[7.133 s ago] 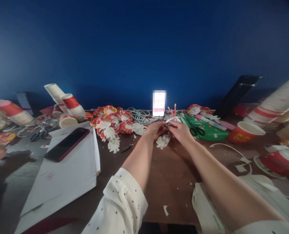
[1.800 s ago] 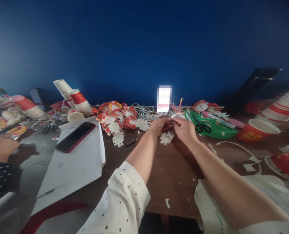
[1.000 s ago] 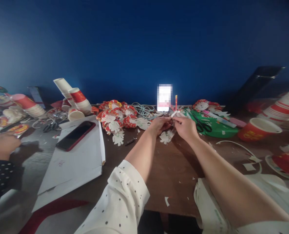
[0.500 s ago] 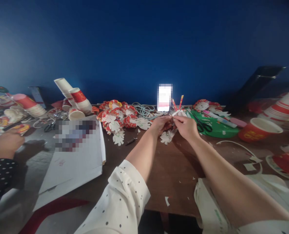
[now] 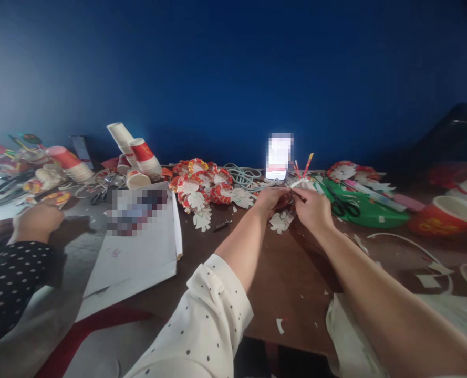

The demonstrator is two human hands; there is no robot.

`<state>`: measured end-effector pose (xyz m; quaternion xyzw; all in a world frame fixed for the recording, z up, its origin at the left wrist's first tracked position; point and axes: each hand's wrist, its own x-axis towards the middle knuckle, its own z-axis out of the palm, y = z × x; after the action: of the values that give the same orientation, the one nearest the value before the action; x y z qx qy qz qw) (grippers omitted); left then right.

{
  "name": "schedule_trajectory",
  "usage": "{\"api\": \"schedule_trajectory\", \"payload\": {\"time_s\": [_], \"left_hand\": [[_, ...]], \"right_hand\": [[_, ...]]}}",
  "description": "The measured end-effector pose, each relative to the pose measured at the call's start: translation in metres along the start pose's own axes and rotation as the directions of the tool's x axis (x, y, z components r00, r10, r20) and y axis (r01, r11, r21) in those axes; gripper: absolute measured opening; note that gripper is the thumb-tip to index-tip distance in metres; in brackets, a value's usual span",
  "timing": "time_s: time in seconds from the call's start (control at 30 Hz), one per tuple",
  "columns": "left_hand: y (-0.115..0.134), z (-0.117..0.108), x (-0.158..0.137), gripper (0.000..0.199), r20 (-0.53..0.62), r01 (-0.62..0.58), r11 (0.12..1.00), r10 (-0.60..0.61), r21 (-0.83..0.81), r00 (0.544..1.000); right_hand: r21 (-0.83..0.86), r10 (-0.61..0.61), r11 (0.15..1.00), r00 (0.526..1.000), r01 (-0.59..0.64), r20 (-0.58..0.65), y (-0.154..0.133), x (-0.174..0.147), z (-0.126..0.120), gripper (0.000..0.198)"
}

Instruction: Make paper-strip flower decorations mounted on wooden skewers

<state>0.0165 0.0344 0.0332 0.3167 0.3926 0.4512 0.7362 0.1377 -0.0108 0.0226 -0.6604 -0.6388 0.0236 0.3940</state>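
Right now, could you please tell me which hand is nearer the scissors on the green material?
Right: the right hand is just left of those scissors; the left hand is farther left.

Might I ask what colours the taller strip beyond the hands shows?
The taller strip is red and yellow-orange, best seen in the head view.

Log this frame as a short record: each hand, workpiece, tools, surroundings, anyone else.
Right hand: fingers pinching the workpiece
Left hand: beside the right hand, at the same piece; its exact grip is hard to make out
Workpiece: small white paper piece with red-and-yellow strips pointing up
Tools: black scissors on a green sheet
Left side: red-and-white paper rings, white board
Back: lit screen before a blue wall
Other person: hand and dark dotted sleeve, far left
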Motion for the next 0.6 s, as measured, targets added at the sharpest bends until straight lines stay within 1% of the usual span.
{"api": "schedule_trajectory", "payload": {"time_s": [0.13, 0.2, 0.27, 0.37, 0.47, 0.6], "left_hand": [[-0.0025, 0.0013, 0.0013, 0.013, -0.013, -0.008, 1.000, 0.008, 0.002, 1.000], [-0.0022, 0.0026, -0.0001, 0.012, -0.016, -0.019, 1.000, 0.019, -0.001, 1.000], [-0.0012, 0.0033, -0.0013, 0.012, -0.046, -0.008, 1.000, 0.009, 0.021, 0.999], [-0.0001, 0.0032, -0.0023, 0.012, -0.041, -0.017, 1.000, 0.017, 0.011, 0.999], [-0.0004, 0.0022, -0.0016, 0.011, -0.020, -0.001, 1.000, 0.001, 0.005, 1.000], [-0.0013, 0.0008, 0.0007, 0.013, -0.029, -0.008, 1.000, 0.008, -0.001, 1.000]], "right_hand": [[0.019, -0.015, 1.000, 1.000, 0.015, -0.018, -0.0032, -0.0022, -0.0012, 0.035], [0.028, -0.013, 1.000, 1.000, 0.013, 0.001, -0.0056, -0.0033, -0.0024, 0.035], [0.032, -0.011, 0.999, 0.999, 0.010, 0.035, -0.0072, -0.0039, -0.0031, 0.037], [0.030, -0.001, 1.000, 0.999, 0.000, 0.042, -0.0079, -0.0046, -0.0033, 0.038], [0.043, -0.003, 0.999, 1.000, 0.002, 0.008, -0.0076, -0.0052, -0.0027, 0.036], [0.059, 0.027, 0.998, 0.999, -0.028, 0.025, -0.0081, -0.0049, -0.0014, 0.037]]}}
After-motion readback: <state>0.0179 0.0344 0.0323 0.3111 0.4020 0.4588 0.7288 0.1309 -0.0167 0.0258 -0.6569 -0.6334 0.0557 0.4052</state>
